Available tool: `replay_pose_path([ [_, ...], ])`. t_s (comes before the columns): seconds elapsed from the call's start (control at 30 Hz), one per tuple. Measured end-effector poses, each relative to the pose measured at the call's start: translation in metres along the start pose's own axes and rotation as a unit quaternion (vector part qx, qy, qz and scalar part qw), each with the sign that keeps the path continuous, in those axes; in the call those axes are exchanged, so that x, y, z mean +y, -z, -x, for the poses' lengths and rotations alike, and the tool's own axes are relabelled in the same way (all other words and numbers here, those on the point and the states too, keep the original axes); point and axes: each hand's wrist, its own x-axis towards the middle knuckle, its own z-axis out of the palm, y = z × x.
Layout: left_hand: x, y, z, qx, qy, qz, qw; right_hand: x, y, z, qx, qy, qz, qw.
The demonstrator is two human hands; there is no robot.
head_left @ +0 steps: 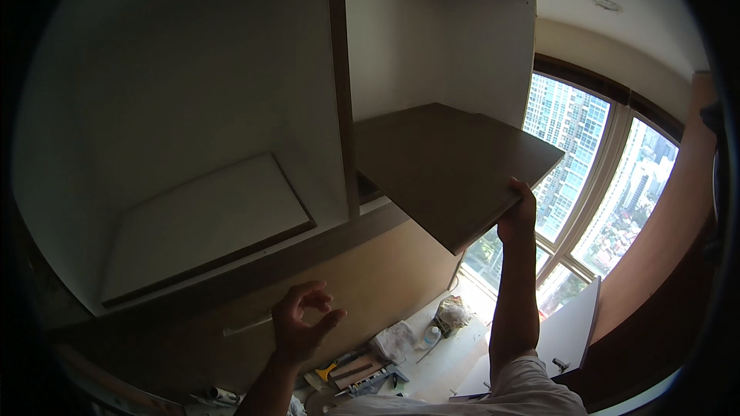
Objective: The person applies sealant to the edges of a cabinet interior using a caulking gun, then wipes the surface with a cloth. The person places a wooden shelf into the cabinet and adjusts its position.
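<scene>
A dark brown shelf board sits tilted, partly inside the right-hand compartment of an overhead cabinet, its near corner jutting out. On its right edge my right hand is closed, with the thumb on top and the other fingers hidden beneath. My left hand hovers below the cabinet's front edge, holding nothing, its curled fingers apart from the thumb. Up in the left compartment lies another board with a pale face and dark edges. A dark upright divider separates the two compartments.
Tall windows stand to the right. Below is a white surface with a yellow-handled tool, a crumpled cloth, a small bottle and a plastic bag. A white panel with hinges leans at the lower right.
</scene>
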Motion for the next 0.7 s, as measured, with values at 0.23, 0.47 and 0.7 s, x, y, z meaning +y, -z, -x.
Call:
replay_pose_path([
  [0.23, 0.025, -0.043, -0.005, -0.185, 0.213, 0.313, 0.907, -0.032, 0.028, 0.124, 0.07, 0.1, -0.042, 0.992],
  [0.47, 0.067, -0.104, 0.006, -0.314, 0.344, 0.447, 0.764, -0.054, 0.048, 0.288, 0.14, 0.178, -0.049, 0.973],
  [0.7, 0.105, -0.097, 0.051, -0.329, 0.257, 0.444, 0.793, -0.06, 0.106, 0.404, 0.108, 0.256, -0.056, 0.959],
])
